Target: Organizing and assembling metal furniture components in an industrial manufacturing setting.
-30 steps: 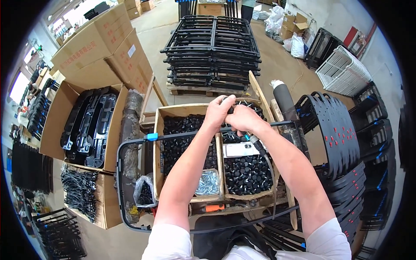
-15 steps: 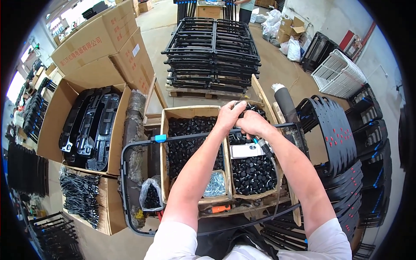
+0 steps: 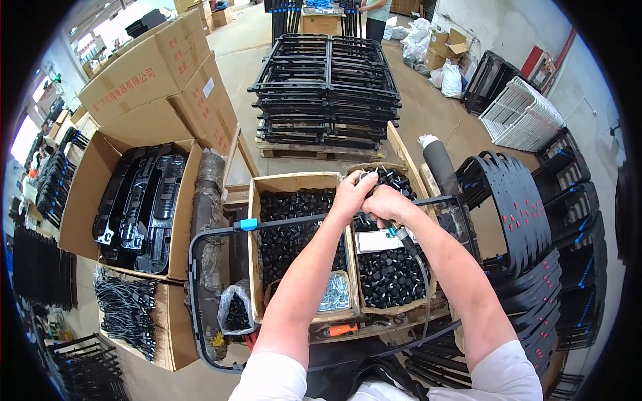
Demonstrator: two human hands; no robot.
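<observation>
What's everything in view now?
Divided wooden bin: one, tan, centre
Rectangular tube frame: one, black, across bin
Plastic clip: one, blue, on frame
Round knobs: many, black, bin's right compartment
Small parts: many, black, bin's left compartment
Metal screws: many, silver, bin's left compartment
Flat phone: one, white, among knobs
Hosed tool: one, dark, over knobs
Tool handle: one, orange, near bin
Plastic bag: one, clear, beside bin
Cardboard boxes: several, brown, left
Moulded parts: several, black, boxed
Thin cables: many, black, near left
Stacked frames: uncounted, black, ahead
Curved panels: several, black, right
Wire racks: uncounted, white, right
Other person: one, dark trousers, back
Left hand: one, bare, over bin
Right hand: one, bare, beside left
</observation>
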